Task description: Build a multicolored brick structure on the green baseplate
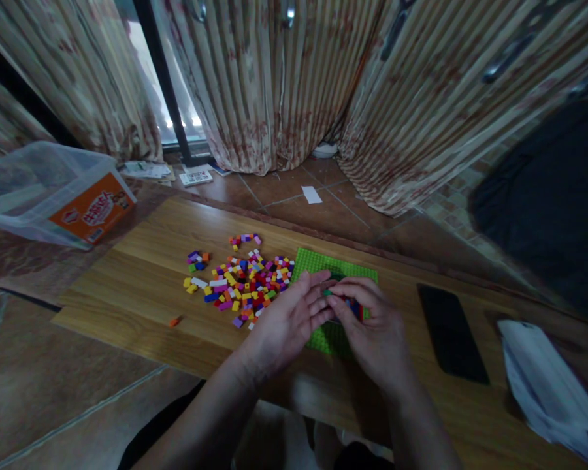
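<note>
Baseplate (308,262) partly hidden; bin (94,210) cut off (left edge).

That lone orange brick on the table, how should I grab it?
Pinch the orange brick by opposite sides, probably from above with the left hand, the nearer one: it's small and lies apart from the brick pile, leaving room around it.

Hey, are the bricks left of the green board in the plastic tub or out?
Out: the bricks lie loose on the wooden table, beside the green board, while the tub stands apart from them.
</note>
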`<state>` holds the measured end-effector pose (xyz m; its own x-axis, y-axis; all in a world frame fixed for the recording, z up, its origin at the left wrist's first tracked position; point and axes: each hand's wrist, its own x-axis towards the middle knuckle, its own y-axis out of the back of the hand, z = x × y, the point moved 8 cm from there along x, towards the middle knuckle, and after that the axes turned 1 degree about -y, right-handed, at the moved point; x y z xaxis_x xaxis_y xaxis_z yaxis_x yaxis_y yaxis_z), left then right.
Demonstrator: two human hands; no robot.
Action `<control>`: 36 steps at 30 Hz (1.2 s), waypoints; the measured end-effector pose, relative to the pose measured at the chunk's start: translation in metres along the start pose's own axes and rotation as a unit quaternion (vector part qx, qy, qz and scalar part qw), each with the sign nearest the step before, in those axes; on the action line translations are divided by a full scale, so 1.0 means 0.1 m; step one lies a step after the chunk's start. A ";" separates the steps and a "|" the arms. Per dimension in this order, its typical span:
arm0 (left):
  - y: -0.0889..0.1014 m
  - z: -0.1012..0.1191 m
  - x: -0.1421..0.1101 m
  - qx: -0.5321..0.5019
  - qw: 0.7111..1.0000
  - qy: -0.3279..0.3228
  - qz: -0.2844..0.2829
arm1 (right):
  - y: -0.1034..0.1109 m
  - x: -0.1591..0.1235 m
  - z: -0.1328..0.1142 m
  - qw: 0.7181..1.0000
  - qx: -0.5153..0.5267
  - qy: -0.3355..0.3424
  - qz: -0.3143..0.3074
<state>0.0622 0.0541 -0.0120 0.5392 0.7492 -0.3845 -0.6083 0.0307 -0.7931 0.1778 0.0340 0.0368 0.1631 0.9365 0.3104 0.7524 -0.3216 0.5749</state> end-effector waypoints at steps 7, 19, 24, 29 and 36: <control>0.35 0.33 -0.01 0.119 0.977 -0.091 0.151 | 0.73 -0.01 0.52 0.988 -0.081 -0.115 0.070; 0.22 0.21 -0.01 0.226 0.957 -0.102 0.152 | 0.40 -0.02 0.79 0.979 -0.065 -0.191 -0.016; 0.16 0.19 -0.02 0.227 0.959 -0.097 0.136 | 0.36 -0.03 0.88 0.978 -0.016 -0.207 0.012; 0.16 0.12 -0.02 0.237 0.960 -0.094 0.117 | 0.35 -0.04 0.88 0.976 0.019 -0.214 0.035; 0.14 0.08 0.02 0.304 0.943 -0.117 0.065 | 0.39 -0.04 0.91 0.973 0.065 -0.217 0.039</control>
<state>0.0501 0.0611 -0.0199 0.3359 0.8966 -0.2886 -0.9207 0.2479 -0.3015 0.2641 0.0308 -0.0107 0.4550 0.8904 -0.0155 0.7973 -0.3996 0.4523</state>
